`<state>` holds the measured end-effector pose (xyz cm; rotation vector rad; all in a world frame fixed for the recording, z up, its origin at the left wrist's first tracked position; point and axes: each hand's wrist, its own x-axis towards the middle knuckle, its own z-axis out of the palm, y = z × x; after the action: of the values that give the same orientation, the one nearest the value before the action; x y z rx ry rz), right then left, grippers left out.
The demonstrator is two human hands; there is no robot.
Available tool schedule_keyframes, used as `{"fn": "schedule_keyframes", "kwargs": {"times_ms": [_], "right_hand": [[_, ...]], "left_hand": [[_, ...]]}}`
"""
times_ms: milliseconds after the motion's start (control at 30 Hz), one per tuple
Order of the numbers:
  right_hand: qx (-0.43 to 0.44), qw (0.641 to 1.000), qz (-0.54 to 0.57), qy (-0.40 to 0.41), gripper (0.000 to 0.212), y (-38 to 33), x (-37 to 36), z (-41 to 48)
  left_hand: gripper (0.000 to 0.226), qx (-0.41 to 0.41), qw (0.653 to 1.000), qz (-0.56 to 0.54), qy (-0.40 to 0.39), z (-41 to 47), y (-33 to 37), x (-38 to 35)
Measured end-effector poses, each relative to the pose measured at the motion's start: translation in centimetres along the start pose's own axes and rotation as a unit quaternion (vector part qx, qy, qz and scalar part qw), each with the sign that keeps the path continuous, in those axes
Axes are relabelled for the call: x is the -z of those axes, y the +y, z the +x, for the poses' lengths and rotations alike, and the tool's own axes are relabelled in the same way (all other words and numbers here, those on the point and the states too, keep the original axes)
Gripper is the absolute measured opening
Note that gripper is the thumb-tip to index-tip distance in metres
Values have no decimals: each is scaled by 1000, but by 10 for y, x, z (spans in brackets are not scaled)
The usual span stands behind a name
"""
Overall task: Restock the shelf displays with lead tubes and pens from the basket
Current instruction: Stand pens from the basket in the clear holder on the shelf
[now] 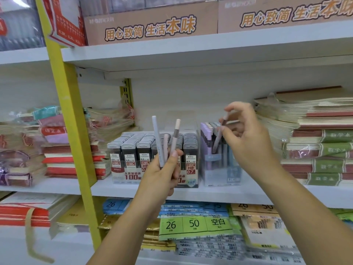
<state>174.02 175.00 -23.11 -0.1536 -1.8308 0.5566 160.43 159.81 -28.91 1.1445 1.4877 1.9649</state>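
Nearest you, on the lower level under your forearms, lie flat paper packs point(194, 224) with green and blue labels. Your left hand point(162, 175) is raised in front of the shelf point(210, 194), its fingers curled round three pens point(157, 138) held upright and fanned: one pale grey, one pink, one beige with a brown band. Your right hand point(246, 138) is a little further in and higher. Thumb and forefinger pinch the upper end of a mauve pen point(217, 140), blurred, while the other fingers arch loosely above.

That pen slants down, its lower end among the purple and blue pens already standing in the clear pen display point(219, 169). Just beside it on the left stands the lead-tube display point(131, 150), packed with rows of dark tubes. Stacks of notebooks point(321, 146) flank both displays, and a yellow upright point(70, 111) crosses at left. Overhead, cardboard boxes point(150, 25) sit on the upper shelf.
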Motion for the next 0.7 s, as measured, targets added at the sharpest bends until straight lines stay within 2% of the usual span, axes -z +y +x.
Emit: {"fn": "schedule_keyframes", "kwargs": {"times_ms": [167, 400, 500, 600, 700], "right_hand": [[4, 989, -149, -26, 36, 16, -12, -9], [3, 991, -132, -36, 41, 19, -8, -4], [1, 990, -135, -34, 35, 23, -9, -5], [18, 972, -231, -26, 20, 30, -12, -5], [18, 949, -314, -2, 16, 32, -15, -3]], "left_hand": [[21, 10, 1000, 13, 6, 1, -3, 0], [21, 19, 999, 22, 14, 2, -7, 2], [21, 22, 999, 21, 14, 1, -8, 2], [20, 24, 999, 21, 12, 1, -8, 3], [19, 25, 1000, 7, -4, 1, -7, 2]]}}
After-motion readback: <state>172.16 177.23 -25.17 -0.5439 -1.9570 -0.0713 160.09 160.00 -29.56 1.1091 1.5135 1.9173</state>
